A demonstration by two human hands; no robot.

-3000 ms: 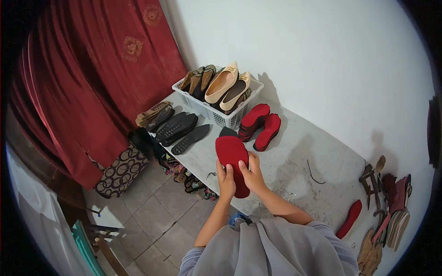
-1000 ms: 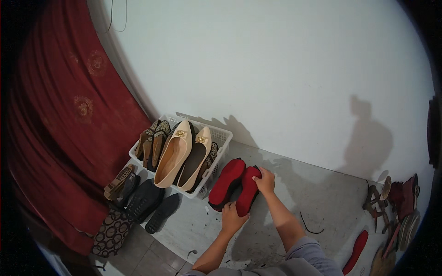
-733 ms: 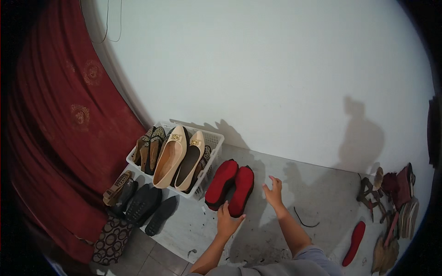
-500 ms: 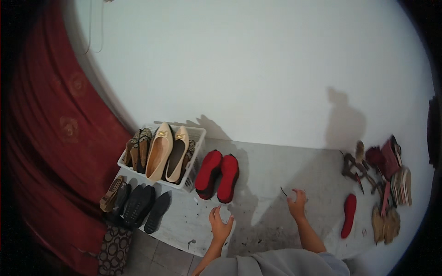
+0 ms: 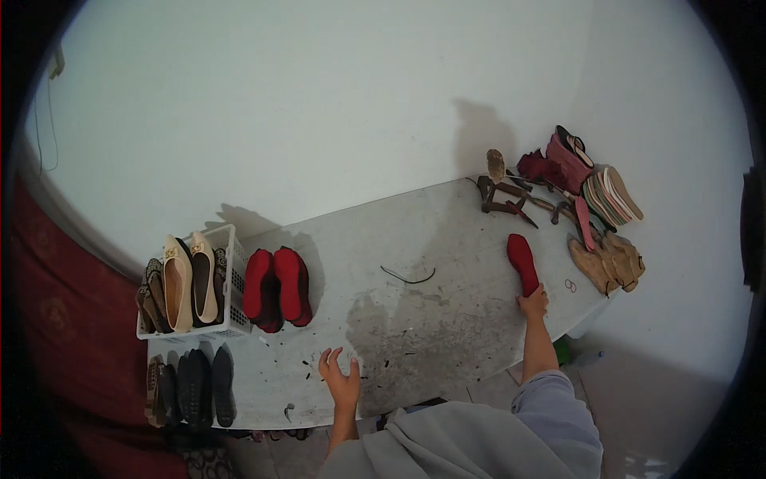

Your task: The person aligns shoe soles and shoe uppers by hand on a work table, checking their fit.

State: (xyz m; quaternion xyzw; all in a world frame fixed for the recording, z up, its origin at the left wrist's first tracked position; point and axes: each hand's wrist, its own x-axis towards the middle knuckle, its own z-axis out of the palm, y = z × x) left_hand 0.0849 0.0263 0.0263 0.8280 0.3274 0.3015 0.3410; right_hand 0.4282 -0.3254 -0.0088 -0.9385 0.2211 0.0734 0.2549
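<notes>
Okay, white basket: cream shoes atop
Red pair: just beside basket
Left hand: fingers apart, near table edge
Red sole: on table, right side
Right hand: fingers at sole's near end, can't tell if clamped

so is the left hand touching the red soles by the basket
Apart. In the head view, a strip of table shows between the left hand and the red soles.
</notes>
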